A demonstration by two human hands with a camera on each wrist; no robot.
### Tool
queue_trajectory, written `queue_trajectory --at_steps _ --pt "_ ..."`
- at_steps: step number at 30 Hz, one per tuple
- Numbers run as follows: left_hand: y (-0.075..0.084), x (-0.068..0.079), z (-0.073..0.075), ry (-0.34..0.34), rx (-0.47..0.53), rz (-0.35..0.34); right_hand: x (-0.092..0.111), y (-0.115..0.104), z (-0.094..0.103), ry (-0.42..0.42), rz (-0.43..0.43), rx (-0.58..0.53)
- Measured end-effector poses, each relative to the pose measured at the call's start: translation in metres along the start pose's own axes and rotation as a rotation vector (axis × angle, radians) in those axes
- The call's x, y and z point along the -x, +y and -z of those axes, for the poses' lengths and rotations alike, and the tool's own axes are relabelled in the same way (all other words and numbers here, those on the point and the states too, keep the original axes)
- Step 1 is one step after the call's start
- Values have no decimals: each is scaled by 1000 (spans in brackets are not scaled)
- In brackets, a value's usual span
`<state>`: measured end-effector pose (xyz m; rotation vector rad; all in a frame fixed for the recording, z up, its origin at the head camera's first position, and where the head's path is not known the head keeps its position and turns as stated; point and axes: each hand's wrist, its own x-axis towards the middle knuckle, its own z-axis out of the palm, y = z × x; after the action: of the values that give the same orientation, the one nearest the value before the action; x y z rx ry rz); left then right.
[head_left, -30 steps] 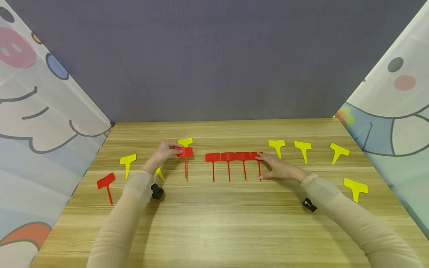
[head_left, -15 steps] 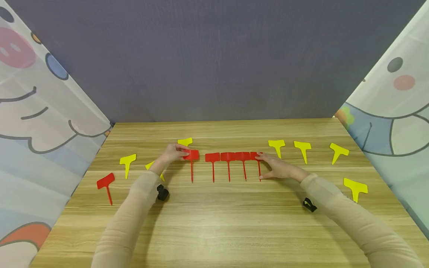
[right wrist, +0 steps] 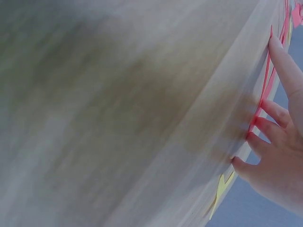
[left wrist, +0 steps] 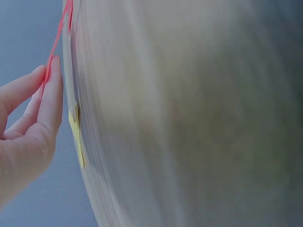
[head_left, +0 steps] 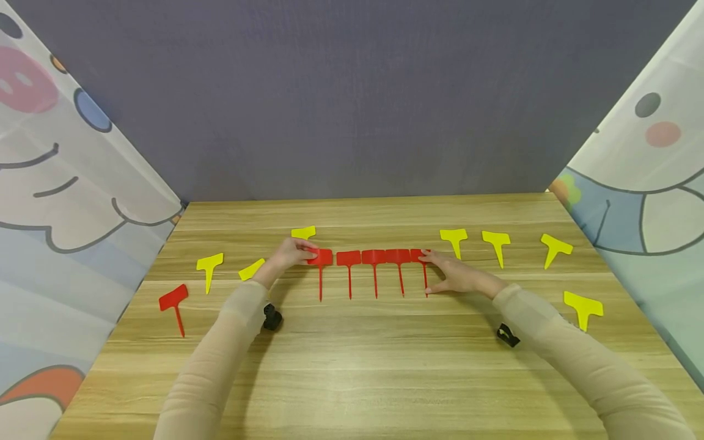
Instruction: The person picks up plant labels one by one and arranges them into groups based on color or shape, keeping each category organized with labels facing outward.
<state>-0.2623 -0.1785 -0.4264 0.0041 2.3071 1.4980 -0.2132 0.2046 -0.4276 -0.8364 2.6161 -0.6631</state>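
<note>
My left hand (head_left: 287, 255) pinches a red T-shaped plant label (head_left: 323, 256) between thumb and fingers, stem toward me. In the left wrist view the label (left wrist: 57, 38) tilts and its head is between the fingertips. To its right several red labels (head_left: 374, 256) lie side by side in a row, with a small gap before the held one. My right hand (head_left: 455, 274) rests spread on the rightmost red label (head_left: 416, 255), fingertips at its head and thumb at the stem's tip. In the right wrist view these fingers (right wrist: 289, 75) are apart and fairly straight.
Another red label (head_left: 173, 297) lies at the far left. Yellow T-shaped labels are scattered on both sides, such as one (head_left: 210, 264) at left, one (head_left: 303, 232) behind my left hand and one (head_left: 497, 241) at right. A grey panel (head_left: 352, 110) stands behind the wooden table (head_left: 352, 366).
My left hand has carried the red label rightward and slightly toward me, closer to the row. The right hand has stayed in place on the rightmost label.
</note>
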Motion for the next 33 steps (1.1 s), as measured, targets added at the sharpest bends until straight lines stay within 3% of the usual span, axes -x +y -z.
queue_trajectory --at_steps 23,26,29,31,33 --pt "6 0 -12 11 -158 -37 1 0 0 -1 -2 -11" --pt "-16 -23 -9 5 -157 -96 1 0 0 -7 -6 -14" --pt "-55 -61 -4 -10 -178 -153 1 0 1 -9 -11 -17" --pt "-84 -88 0 -8 -187 -230 1 0 1 -10 -12 -19" --pt "-99 -102 1 4 -201 -259 1 1 1 -10 -13 -22"
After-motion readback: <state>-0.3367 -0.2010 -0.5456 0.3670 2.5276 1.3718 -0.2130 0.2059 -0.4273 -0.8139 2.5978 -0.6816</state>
